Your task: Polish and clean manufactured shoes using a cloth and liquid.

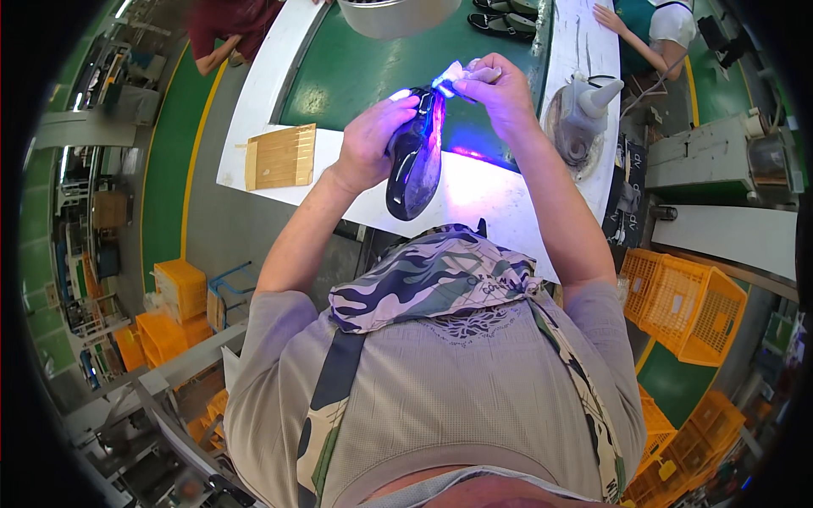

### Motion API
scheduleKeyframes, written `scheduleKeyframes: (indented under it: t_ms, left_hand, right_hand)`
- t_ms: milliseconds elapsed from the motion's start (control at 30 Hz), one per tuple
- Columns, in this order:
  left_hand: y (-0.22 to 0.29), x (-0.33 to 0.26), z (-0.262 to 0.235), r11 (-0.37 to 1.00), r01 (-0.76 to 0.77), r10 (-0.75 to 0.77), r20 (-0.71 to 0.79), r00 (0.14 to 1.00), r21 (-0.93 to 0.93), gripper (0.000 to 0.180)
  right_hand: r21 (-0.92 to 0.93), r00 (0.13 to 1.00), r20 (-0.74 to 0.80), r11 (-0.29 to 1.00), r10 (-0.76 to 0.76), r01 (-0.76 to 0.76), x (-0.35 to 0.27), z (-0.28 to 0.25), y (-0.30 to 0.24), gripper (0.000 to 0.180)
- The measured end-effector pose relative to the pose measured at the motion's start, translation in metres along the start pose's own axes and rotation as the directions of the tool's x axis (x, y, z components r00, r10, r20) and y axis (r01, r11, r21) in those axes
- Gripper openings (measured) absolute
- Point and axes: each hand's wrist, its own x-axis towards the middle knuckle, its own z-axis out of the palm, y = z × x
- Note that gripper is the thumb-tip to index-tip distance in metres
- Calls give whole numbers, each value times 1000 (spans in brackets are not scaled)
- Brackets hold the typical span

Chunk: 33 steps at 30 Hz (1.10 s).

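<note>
Above the near edge of a white worktable (508, 207), my left hand (370, 142) grips a glossy black shoe (412, 169) by its side. The shoe is tilted, one rounded end pointing down toward me, with its greyish sole facing right. My right hand (506, 97) pinches a small crumpled white cloth (451, 78) at the shoe's far upper end. The cloth appears to touch the shoe there. Blue-violet light falls on the cloth, the shoe and the fingertips of my left hand.
A tan board (282, 158) lies on the table at left. A plastic bottle with a spout (584, 110) stands at right. Black shoes (504, 24) rest on the green belt (347, 63), near a round metal housing (398, 19). Co-workers' arms (625, 32) show beyond; orange crates (688, 309) stand right.
</note>
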Motion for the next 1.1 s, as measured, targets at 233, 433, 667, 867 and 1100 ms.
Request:
scheduleKeyframes:
  t_ms: [233, 433, 667, 867, 1100]
  left_hand:
    - [-12, -6, 17, 994, 55, -56, 11, 998, 93, 45]
    - [-23, -7, 40, 988, 136, -138, 24, 990, 79, 47]
    - [-25, 1, 47, 890, 454, -391, 445, 806, -40, 59]
    - [-37, 3, 41, 801, 578, -313, 714, 626, -156, 74]
    - [-37, -6, 34, 386, 836, -235, 835, 498, -390, 76]
  right_hand:
    - [77, 986, 65, 985, 151, -156, -16, -4, 7, 24]
    - [86, 966, -14, 963, 258, -256, -30, -12, -10, 24]
    - [-31, 995, 50, 996, 86, -85, -27, -25, -34, 23]
    - [-78, 998, 63, 997, 1, 4, -14, -37, -36, 24]
    - [-82, 998, 46, 996, -31, 35, -9, -36, -33, 24]
